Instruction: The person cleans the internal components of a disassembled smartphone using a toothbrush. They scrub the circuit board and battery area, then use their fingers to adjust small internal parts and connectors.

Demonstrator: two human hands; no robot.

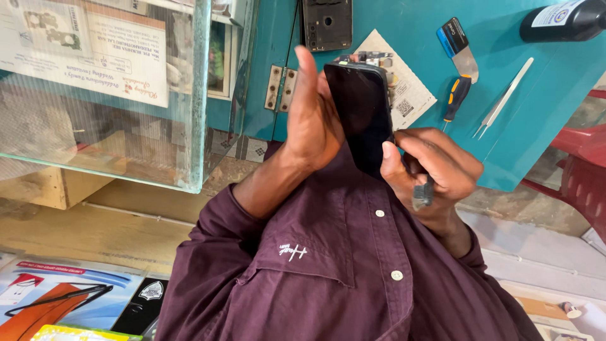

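I hold a black phone (pixel 361 113) upright in front of my chest, its dark screen facing me. My left hand (pixel 309 120) lies flat against the phone's left side, fingers straight and pointing up. My right hand (pixel 435 167) grips the phone's lower right edge, with the thumb on its rim. A small dark tool (pixel 423 193) is pinched in the fingers of the same hand. What kind of tool it is I cannot tell.
On the teal table (pixel 543 95) lie a blue-and-yellow screwdriver (pixel 456 98), tweezers (pixel 505 98), a blue-handled scraper (pixel 457 43), a black bottle (pixel 562 22), a paper sheet (pixel 407 91) and a phone frame (pixel 326 24). A glass case (pixel 107 95) stands left, a red chair (pixel 584 167) right.
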